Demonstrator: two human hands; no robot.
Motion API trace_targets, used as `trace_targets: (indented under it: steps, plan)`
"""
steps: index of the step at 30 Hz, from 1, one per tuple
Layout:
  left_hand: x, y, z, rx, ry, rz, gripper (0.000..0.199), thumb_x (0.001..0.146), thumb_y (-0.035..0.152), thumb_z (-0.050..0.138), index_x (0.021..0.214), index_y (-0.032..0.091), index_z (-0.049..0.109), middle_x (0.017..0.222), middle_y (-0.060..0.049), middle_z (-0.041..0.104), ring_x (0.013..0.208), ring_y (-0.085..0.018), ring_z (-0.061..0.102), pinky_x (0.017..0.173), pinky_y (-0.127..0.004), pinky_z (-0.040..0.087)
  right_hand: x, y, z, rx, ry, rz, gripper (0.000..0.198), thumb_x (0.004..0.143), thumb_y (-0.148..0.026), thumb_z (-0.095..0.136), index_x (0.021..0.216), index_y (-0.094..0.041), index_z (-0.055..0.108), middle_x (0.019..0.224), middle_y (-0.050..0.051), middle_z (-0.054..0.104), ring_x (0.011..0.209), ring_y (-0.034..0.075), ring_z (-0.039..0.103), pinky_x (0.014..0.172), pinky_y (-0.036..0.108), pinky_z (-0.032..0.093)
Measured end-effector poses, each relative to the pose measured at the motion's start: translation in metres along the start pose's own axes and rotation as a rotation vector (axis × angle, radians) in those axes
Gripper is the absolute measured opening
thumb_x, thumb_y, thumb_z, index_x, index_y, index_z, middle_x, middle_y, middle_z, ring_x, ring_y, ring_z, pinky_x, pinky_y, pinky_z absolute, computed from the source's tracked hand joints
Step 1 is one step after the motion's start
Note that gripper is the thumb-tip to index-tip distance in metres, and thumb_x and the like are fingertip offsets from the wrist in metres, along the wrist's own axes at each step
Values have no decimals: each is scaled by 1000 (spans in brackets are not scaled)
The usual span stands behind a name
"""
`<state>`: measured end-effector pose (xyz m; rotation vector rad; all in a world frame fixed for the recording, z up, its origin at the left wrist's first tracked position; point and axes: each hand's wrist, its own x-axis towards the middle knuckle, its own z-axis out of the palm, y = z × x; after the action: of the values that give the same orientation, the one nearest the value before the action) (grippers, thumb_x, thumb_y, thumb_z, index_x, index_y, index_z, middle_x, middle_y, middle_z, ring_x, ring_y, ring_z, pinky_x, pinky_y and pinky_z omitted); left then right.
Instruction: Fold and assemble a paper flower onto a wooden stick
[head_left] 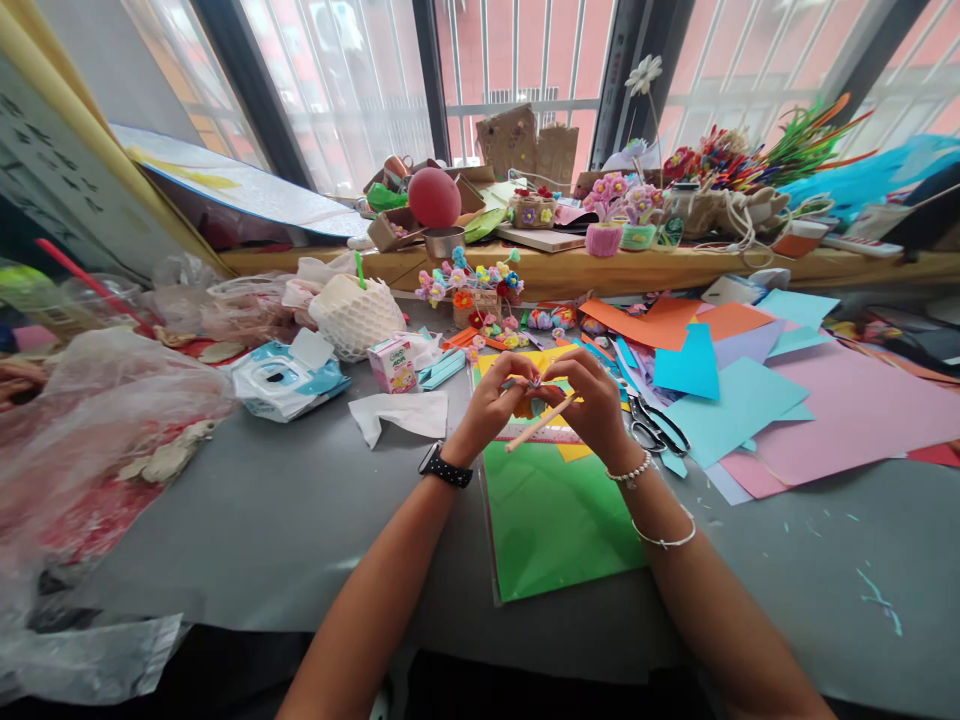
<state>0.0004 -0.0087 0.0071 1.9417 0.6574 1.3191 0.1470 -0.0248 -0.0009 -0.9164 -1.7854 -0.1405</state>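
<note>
Left hand [495, 398], right hand [598, 408] pinch small piece [534, 383]; right grips stick [540, 424]. If we slacken, stick may roll off tabletop [300, 515] near edge.

Small piece [534, 384] between left hand [496, 392] and right hand [596, 395], centre of frame: too small to identify; pink sheet [870, 400], right: cut off by edge, partly hidden under turquoise paper [735, 408]; plastic bag [105, 390], left: cut off by edge; blue plastic [904, 170], upper right: likewise.

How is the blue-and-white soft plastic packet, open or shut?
The packet is open: its white plastic lid is flipped up, uncovering the dark hole.
</note>
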Motion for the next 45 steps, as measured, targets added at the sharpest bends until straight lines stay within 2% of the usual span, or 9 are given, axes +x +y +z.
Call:
trace_targets:
  steps: [14, 17, 21, 24, 27, 31, 36, 40, 45]
  plan:
    - [0, -1, -2, 24, -1, -24, 7, 76, 14, 42, 75, 19, 47, 81, -3, 50, 81, -14, 50, 76, -29, 43, 3, -3, -3, 32, -33, 19, 8, 76, -29, 57, 71, -22, 55, 76, 1, 52, 70, 13, 53, 56, 25, 43]
    - [0, -2, -6, 20, -38, -77, 4, 75, 20, 47, 77, 18, 50, 84, -4, 49, 82, -14, 49, 71, -27, 44, 5, -2, -6, 122, -60, 69, 11, 74, -31, 58, 70, -21, 54, 75, 0, 53, 69, 12, 52, 56, 25, 42]
    - [1, 2, -13, -69, -163, -200, 14, 73, 28, 55, 77, 16, 50, 80, -2, 48, 71, -10, 49, 60, -21, 43, 9, 0, -11, 244, -140, 168, 18, 73, -35, 60, 68, -19, 53, 67, -2, 51, 58, 9, 45, 49, 22, 36]
    - [2, 6, -15, -160, -246, -321, 21, 70, 32, 59, 79, 15, 49, 76, 0, 47, 59, -6, 45, 49, -18, 38, 9, 2, -13, 343, -232, 282, 21, 71, -37, 62, 67, -19, 52, 54, -6, 43, 45, 5, 33, 40, 20, 28]
    - [2, 6, -15, -203, -263, -373, 24, 68, 31, 61, 79, 14, 49, 75, 1, 47, 58, -5, 46, 49, -17, 37, 7, 6, -13, 417, -314, 400, 24, 68, -39, 63, 68, -18, 51, 44, -10, 30, 40, 4, 27, 37, 20, 23]
    - [2, 1, -14, -196, -295, -400, 23, 68, 30, 62, 78, 14, 50, 75, 1, 48, 62, -7, 47, 53, -19, 38, 5, 13, -11, 474, -404, 470, 26, 67, -40, 64, 69, -17, 52, 48, -8, 40, 42, 5, 40, 40, 20, 32]
    - [2, -4, -13, -156, -309, -426, 20, 66, 29, 61, 76, 15, 51, 76, 1, 49, 67, -9, 46, 59, -21, 38, 5, 20, -12, 572, -572, 545, 27, 68, -41, 61, 73, -16, 54, 64, -1, 54, 60, 11, 57, 53, 25, 45]
    - [3, -1, -13, -153, -328, -475, 19, 66, 27, 60, 76, 14, 49, 73, 2, 47, 65, -7, 44, 60, -21, 36, 4, 22, -15, 607, -621, 570, 29, 69, -44, 59, 76, -17, 55, 71, 1, 57, 69, 13, 58, 59, 26, 47]
    - [2, -3, -14, -130, -322, -472, 22, 66, 30, 60, 76, 14, 49, 75, 2, 47, 66, -8, 43, 62, -22, 35, 5, 22, -16, 489, -643, 517, 23, 71, -40, 59, 77, -18, 55, 66, -1, 53, 63, 11, 51, 55, 25, 40]
